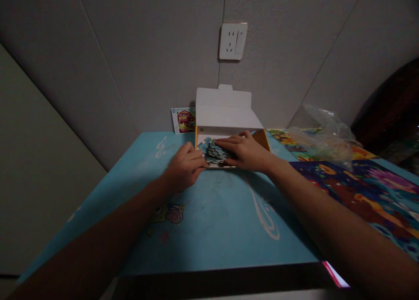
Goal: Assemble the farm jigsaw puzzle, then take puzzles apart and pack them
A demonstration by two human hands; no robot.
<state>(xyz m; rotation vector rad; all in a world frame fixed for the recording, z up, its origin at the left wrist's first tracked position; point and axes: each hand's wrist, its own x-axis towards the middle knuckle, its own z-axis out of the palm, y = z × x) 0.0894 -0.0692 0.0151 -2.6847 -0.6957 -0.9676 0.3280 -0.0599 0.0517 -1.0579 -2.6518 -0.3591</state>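
A cardboard box (pixel 228 113) with a white inside and orange sides lies on the table, its lid flap raised against the wall. Jigsaw puzzle pieces (pixel 216 153) are heaped in a loose stack at its front opening. My left hand (pixel 187 162) is closed, its curled fingers pinching the box's front left edge beside the stack. From the right, my right hand (pixel 246 151) grips the puzzle pieces, with fingers over the top and the thumb low at the front. The palm hides part of the stack and the box's inside.
A blue table (pixel 209 230) with cartoon prints stands against the grey wall. Behind the box leans a picture card (pixel 185 120) with a red barn. On the right lie a dark colourful picture sheet (pixel 369 199) and a clear plastic bag (pixel 327 136). A wall socket (pixel 233 41) sits above.
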